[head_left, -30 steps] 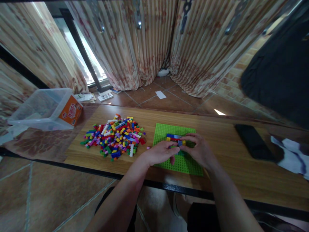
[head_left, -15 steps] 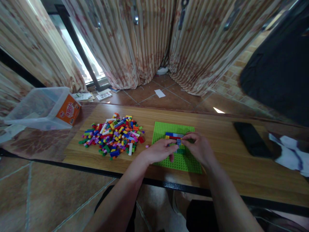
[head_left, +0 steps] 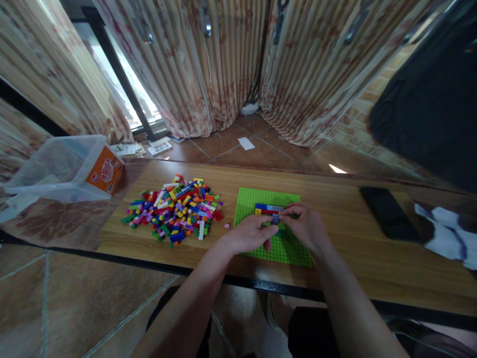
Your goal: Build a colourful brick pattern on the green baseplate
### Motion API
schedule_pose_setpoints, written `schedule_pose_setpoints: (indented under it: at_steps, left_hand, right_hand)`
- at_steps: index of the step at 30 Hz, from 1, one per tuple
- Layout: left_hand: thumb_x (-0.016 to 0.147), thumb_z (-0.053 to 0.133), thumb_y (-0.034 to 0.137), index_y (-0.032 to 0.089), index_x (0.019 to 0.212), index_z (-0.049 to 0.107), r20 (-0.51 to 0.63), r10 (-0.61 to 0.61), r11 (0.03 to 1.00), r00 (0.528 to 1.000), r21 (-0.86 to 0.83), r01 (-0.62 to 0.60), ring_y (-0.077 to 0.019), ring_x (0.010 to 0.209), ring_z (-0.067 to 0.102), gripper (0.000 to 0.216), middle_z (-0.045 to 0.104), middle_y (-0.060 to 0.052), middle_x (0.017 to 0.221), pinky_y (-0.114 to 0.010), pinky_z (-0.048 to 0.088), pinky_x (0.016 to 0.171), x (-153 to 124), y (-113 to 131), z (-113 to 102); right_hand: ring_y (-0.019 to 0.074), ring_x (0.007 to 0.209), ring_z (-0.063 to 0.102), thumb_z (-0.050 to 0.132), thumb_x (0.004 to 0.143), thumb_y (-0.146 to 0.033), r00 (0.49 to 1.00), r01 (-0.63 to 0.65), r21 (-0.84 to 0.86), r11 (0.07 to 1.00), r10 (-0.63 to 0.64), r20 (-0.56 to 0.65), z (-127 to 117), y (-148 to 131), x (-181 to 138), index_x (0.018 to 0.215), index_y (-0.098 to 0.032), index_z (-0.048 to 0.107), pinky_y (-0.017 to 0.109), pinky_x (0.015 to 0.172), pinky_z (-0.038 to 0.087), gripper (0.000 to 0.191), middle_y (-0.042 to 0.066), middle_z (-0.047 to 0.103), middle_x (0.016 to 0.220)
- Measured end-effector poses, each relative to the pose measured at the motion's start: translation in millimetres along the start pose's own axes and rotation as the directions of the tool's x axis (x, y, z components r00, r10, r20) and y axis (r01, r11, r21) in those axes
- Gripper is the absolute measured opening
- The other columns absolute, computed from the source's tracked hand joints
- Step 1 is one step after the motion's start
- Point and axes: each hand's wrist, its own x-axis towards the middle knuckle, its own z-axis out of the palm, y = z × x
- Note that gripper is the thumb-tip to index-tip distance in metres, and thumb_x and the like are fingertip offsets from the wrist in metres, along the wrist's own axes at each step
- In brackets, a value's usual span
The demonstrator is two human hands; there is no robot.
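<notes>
A green studded baseplate [head_left: 248, 198] lies on the wooden table, with rows of toy bricks built up in its middle. The back row holds blue bricks [head_left: 263, 206], with red and yellow ones just in front. My left hand [head_left: 250, 233] comes in from the left, thumb and forefinger closed at a small blue brick [head_left: 276, 218]. From the right, my right hand [head_left: 304, 226] pinches the same brick's other side with bent fingers. Some green bricks [head_left: 279, 232] show below the fingertips. My hands cover part of the build.
A heap of mixed loose bricks [head_left: 182, 209] spreads left of the baseplate, with one pink brick [head_left: 227, 225] apart. A clear plastic bin [head_left: 67, 164] stands at far left. On the right lie a black phone [head_left: 389, 214] and crumpled white paper [head_left: 445, 236]. Curtains hang behind the table.
Both hands stay over the same spot on the baseplate. Their fingers have shifted only slightly around the small blue brick; the view has tilted a little.
</notes>
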Motion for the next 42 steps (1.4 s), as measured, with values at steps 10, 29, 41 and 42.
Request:
schedule_pose_setpoints:
  at_steps: [10,29,41,42]
  left_hand:
    - [0.094,0.045,0.029,0.012,0.109,0.064,0.019,0.005,0.999,1.0,0.048,-0.006,-0.012,0.051,0.054,0.029,0.061,0.003,0.055,-0.023,0.043,0.062,1,5,3]
    - [0.091,0.048,0.034,0.012,0.129,0.059,-0.027,0.036,0.999,0.999,-0.003,-0.036,-0.0133,0.055,0.055,0.045,0.062,0.001,0.061,-0.024,0.043,0.059,-3,-9,6]
    - [0.092,0.043,0.024,0.011,0.133,0.055,-0.514,-0.121,0.993,0.849,-0.049,0.112,-0.012,0.062,0.057,0.045,0.065,-0.003,0.076,-0.02,0.049,0.049,-24,-26,-57]
    - [0.093,0.043,0.022,0.011,0.135,0.054,-0.527,-0.13,0.991,0.84,-0.031,0.133,-0.0121,0.063,0.059,0.045,0.067,-0.004,0.079,-0.02,0.05,0.05,-25,-28,-58]
  right_hand:
    - [0.0255,0.091,0.066,0.066,0.067,-0.03,1.0,-0.001,0.057,0.998,0.002,-0.003,2,2,2,0.067,-0.021,0.075,0.042,0.089,0.049,0.013,0.009,0.071,0.094]
    - [0.0237,0.092,0.067,0.069,0.067,-0.038,0.999,-0.017,0.23,0.973,0.009,0.035,0,16,3,0.069,-0.022,0.075,0.039,0.09,0.048,0.017,0.007,0.073,0.098]
    - [0.0288,0.108,0.062,0.063,0.079,-0.049,0.997,0.071,0.008,0.997,-0.071,-0.029,-5,-11,-6,0.103,-0.019,0.072,0.047,0.099,0.044,0.039,0.012,0.07,0.112]
    - [0.0295,0.114,0.059,0.065,0.078,-0.05,0.993,0.114,-0.01,0.993,-0.114,-0.002,-5,-13,-8,0.108,-0.019,0.071,0.048,0.101,0.042,0.043,0.013,0.067,0.118]
